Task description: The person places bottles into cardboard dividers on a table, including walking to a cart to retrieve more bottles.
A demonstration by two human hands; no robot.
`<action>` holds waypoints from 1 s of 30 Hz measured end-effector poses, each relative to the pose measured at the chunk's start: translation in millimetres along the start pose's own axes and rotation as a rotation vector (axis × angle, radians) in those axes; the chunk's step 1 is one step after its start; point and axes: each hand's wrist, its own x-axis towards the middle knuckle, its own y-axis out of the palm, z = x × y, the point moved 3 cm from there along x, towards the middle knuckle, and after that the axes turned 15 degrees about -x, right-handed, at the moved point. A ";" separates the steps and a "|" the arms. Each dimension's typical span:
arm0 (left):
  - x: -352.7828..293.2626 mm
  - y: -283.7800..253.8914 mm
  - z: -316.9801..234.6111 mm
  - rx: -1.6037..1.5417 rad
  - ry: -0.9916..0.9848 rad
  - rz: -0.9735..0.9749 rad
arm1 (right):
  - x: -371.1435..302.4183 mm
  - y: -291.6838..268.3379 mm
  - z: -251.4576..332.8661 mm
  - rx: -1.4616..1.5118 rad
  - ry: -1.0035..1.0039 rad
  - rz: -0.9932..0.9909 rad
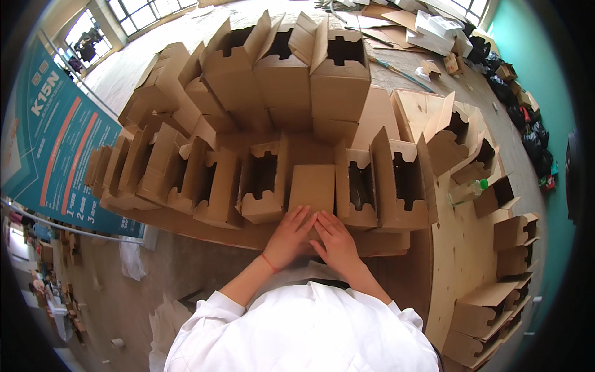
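Observation:
A closed brown cardboard box [312, 183] stands directly in front of me, in the middle of a row of open boxes. My left hand [289, 235] lies with its stretched fingers on the box's near edge. Beside it, my right hand [338, 243] rests its fingers on the same edge, fingertips close to the left hand's. Both hands are open and grip nothing. Just left of the closed box is an open cardboard box [263, 208] with its top flap raised. To the right stands another open box [360, 214]; something dark inside it is hard to make out.
Taller open boxes [285, 87] stand behind the row. On the right, a wooden table [458, 248] bears more open boxes and a clear bottle with a green cap [468, 191]. A blue-green banner [59, 142] rises at the left. Black bags [534, 142] line the green wall.

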 end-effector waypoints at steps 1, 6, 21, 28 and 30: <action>3.8 0.2 2.1 -0.003 0.017 -0.009 | 0.3 -1.0 -1.2 0.003 0.001 -0.012; 28.8 12.0 27.8 0.101 0.023 -0.012 | 1.2 -4.2 -3.7 -0.004 -0.028 -0.034; 78.3 12.8 43.0 -0.374 -0.217 -0.335 | 7.1 7.9 -58.5 -0.199 0.190 -0.128; 56.6 -1.9 17.5 -0.382 -0.246 -0.389 | 11.7 2.9 -53.3 -0.233 0.184 -0.163; 22.1 -7.3 -8.0 -0.348 -0.208 -0.483 | 9.1 -0.3 -51.7 -0.190 0.199 -0.158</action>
